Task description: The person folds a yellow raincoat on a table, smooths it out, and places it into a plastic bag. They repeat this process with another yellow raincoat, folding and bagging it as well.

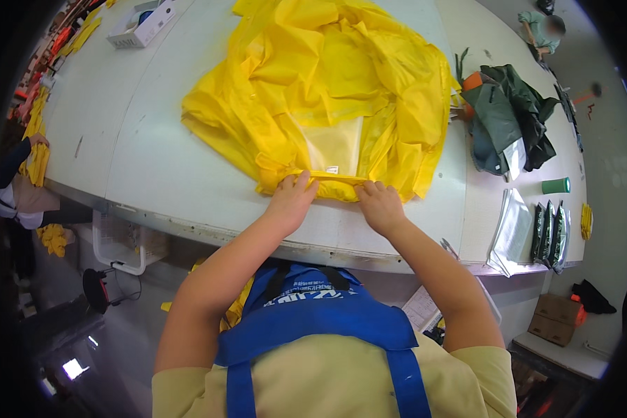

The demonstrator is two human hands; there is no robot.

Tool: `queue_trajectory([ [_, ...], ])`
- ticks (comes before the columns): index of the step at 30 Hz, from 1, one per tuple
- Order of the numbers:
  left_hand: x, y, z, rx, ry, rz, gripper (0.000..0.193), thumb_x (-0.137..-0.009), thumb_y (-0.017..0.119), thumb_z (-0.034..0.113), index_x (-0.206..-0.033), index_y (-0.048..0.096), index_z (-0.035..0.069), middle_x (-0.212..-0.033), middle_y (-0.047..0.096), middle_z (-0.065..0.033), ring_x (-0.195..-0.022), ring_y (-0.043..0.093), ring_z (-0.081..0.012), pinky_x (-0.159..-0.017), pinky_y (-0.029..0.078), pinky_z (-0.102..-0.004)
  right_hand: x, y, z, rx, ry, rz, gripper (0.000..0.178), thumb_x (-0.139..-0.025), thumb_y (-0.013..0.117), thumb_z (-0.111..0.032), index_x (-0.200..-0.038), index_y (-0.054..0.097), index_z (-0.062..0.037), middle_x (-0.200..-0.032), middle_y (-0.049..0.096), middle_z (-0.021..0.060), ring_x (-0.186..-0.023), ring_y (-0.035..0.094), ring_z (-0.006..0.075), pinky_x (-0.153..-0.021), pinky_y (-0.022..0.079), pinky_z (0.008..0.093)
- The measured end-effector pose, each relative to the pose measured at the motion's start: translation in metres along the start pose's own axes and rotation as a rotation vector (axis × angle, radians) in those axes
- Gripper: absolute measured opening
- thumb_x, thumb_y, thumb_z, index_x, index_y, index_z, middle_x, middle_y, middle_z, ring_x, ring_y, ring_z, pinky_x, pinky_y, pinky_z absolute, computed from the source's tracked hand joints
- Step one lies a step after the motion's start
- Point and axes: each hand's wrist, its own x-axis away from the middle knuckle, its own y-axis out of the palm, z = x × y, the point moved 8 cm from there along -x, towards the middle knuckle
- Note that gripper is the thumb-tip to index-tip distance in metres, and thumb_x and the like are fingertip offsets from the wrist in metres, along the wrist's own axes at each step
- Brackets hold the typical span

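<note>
A big yellow raincoat (341,70) lies spread and rumpled on the pale worktable (157,150), right in front of me. Its near edge is gathered into a narrow band, with a small white label and a paler lining panel just beyond. My left hand (292,200) has its fingers curled over the left part of this band. At the right part, my right hand (381,205) pinches the same edge, fingers bent and thumb tucked out of sight. A stretch of the yellow band runs between both hands.
Dark green garments (512,115) lie in a heap to the right, near a green roll (556,186), clear plastic bags (510,233) and several dark packets (550,237). A white box (141,24) stands far left. Another person's hand (39,140) touches yellow cloth at the left edge.
</note>
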Motion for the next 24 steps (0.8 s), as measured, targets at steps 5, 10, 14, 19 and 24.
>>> queue_trajectory([
  [5,0.002,-0.002,0.0,-0.036,0.009,-0.078,0.042,-0.081,0.052,0.007,-0.123,0.053,0.004,-0.117,0.051,-0.0143,-0.104,0.05,-0.0353,-0.087,0.046,-0.0443,-0.004,-0.008,-0.004,-0.003,0.039,-0.004,0.018,-0.08,0.053,-0.012,-0.097,0.058,-0.008,-0.091,0.061,0.0067,-0.088,0.059,0.0242,-0.07,0.045,0.0387],
  [10,0.0,0.005,-0.006,-0.064,0.005,-0.076,0.039,-0.08,0.053,0.007,-0.118,0.055,0.003,-0.1,0.057,-0.011,-0.097,0.053,-0.032,-0.082,0.049,-0.041,-0.004,-0.009,-0.003,-0.03,0.075,0.028,0.008,-0.082,0.052,-0.013,-0.089,0.055,-0.0114,-0.08,0.063,0.0056,-0.079,0.06,0.0237,-0.069,0.043,0.0384],
  [14,-0.001,0.006,-0.008,-0.088,0.041,-0.073,0.034,-0.079,0.053,0.008,-0.112,0.058,0.002,-0.094,0.059,-0.0096,-0.096,0.053,-0.03,-0.077,0.05,-0.0389,-0.001,-0.002,-0.002,-0.021,0.046,0.072,0.006,-0.082,0.053,-0.014,-0.087,0.054,-0.0117,-0.077,0.063,0.0053,-0.079,0.06,0.0234,-0.067,0.043,0.0386],
  [19,-0.001,0.008,-0.006,-0.124,0.083,-0.019,0.029,-0.078,0.053,0.009,-0.105,0.06,0.002,-0.093,0.06,-0.0097,-0.095,0.052,-0.0293,-0.077,0.05,-0.0386,-0.019,0.016,0.009,-0.073,0.212,-0.029,0.007,-0.083,0.056,-0.018,-0.081,0.056,-0.0111,-0.078,0.063,0.0042,-0.079,0.061,0.0236,-0.067,0.047,0.0406],
  [24,-0.007,0.011,-0.012,-0.144,0.076,-0.144,0.017,-0.077,0.054,0.011,-0.091,0.06,0.003,-0.085,0.062,-0.0087,-0.094,0.054,-0.0284,-0.076,0.049,-0.0391,-0.011,-0.005,0.004,-0.23,-0.006,0.152,0.01,-0.082,0.057,-0.017,-0.075,0.059,-0.0098,-0.076,0.061,0.0059,-0.077,0.061,0.0245,-0.064,0.049,0.0385],
])
